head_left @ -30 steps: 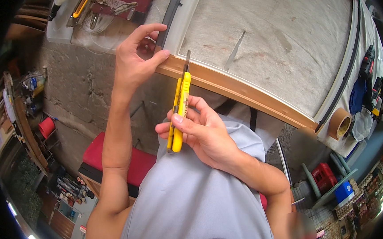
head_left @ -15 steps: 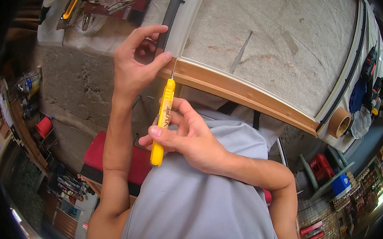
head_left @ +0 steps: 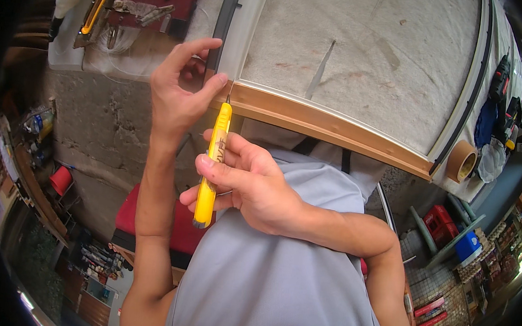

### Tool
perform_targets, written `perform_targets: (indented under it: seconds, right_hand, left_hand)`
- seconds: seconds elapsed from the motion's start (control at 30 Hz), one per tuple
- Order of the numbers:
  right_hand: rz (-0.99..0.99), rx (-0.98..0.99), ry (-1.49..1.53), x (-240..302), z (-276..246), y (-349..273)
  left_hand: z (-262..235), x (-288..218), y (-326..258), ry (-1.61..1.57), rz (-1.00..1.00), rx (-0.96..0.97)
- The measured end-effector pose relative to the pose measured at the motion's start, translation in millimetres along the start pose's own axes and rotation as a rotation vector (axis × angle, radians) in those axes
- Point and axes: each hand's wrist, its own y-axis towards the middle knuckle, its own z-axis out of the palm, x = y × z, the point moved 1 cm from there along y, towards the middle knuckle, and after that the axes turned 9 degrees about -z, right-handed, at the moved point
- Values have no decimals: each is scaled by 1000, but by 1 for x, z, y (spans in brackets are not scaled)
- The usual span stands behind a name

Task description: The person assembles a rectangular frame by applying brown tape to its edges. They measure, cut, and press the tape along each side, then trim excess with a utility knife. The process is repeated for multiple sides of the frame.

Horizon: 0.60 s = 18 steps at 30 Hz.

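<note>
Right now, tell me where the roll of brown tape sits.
In the head view the roll of brown tape sits at the right, on the white cloth, just beyond the right end of the wooden frame edge.

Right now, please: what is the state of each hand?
Left hand: partly open, thumb tip pressing the corner of the wooden frame.
Right hand: closed around a yellow utility knife.

Yellow knife (head_left: 213,159), black marking; tan wooden frame edge (head_left: 336,129); beige speckled panel (head_left: 377,62); red stool (head_left: 148,216)
</note>
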Motion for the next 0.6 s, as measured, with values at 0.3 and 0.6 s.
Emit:
perform_targets:
  seconds: [0.3,0.6]
  right_hand:
    - [9,89,-22,7,-10,-13]
    - [-521,-45,-284,50,-66,-87]
  left_hand:
    - [5,-5,-5,63,72,-80]
    - [11,-12,-22,636,501,-108]
